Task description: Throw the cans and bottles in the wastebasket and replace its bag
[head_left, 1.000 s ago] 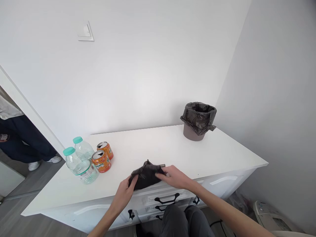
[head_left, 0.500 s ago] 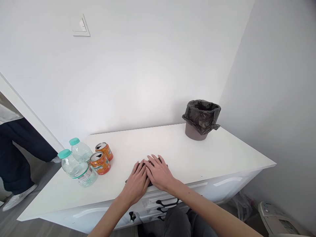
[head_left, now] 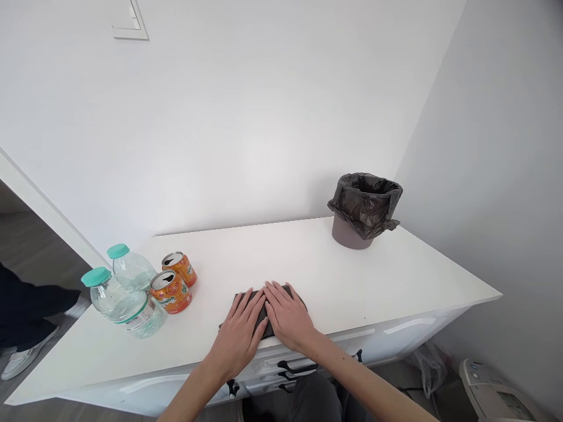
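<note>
My left hand (head_left: 241, 328) lies flat with its fingers stretched out on a thin dark flat thing, perhaps a folded cloth (head_left: 267, 329), near the front edge of the white cabinet top (head_left: 246, 255). Beside it my right hand (head_left: 288, 315) rests palm down on the same dark thing, fingers extended and close to the left ones. The hands cover most of it, so its exact kind is hard to make out. Both hands are open, gripping nothing.
To the left stand two orange soda cans (head_left: 171, 292) with opened tops and two clear bottles (head_left: 132, 308) with teal caps. A small bin (head_left: 352, 233) lined with a black bag stands at the back right. Past the left edge show a person's legs (head_left: 30, 305).
My hands have drawn slightly apart, showing more of the dark thing beneath. The view has shifted a little, and the person at the left shows less.
</note>
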`<state>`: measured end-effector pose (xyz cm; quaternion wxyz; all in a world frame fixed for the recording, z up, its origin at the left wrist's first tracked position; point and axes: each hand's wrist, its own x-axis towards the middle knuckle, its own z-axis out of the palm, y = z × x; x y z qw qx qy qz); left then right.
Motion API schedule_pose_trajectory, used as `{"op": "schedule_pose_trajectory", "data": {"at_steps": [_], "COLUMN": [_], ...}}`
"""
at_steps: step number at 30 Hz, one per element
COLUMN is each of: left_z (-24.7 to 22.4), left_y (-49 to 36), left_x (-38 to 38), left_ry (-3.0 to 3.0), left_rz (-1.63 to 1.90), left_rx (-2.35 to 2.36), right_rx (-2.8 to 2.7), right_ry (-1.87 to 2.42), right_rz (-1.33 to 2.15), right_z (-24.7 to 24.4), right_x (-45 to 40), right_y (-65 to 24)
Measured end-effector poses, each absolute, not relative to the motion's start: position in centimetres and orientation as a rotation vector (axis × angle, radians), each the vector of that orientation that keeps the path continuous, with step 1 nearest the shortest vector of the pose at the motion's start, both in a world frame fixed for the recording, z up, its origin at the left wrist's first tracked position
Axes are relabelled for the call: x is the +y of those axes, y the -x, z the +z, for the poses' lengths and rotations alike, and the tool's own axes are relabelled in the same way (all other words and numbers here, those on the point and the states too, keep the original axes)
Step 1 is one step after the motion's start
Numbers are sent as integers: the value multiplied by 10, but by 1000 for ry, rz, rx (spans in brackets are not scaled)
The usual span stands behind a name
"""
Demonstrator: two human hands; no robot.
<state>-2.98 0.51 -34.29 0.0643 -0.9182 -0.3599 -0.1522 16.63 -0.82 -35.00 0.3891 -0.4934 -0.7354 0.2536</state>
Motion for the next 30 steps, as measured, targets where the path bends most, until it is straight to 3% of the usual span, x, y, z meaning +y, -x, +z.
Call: {"op": "schedule_pose_trajectory", "data": {"at_steps": [10,16,22,30], "left_z": [-346,-342,-339,-330], "left_y": [33,80,103,99], "left_x": [7,26,31,29], "left_ry": [2806,2862,2821,2772], "left_rz": [-498,-438,-643,-740], "left_rx": [-1080,-1190,-1486,-1522], "right_rx": [-1854,-1880,-1642,-1784], "right_ry": [1261,1314,1655,1566], "right_rz": [624,753,869,831], "right_z": [-349,-336,-328,-323], "right_x": [-9,-4,-4,-23], "right_y": [-164,-207,-227,-251]}}
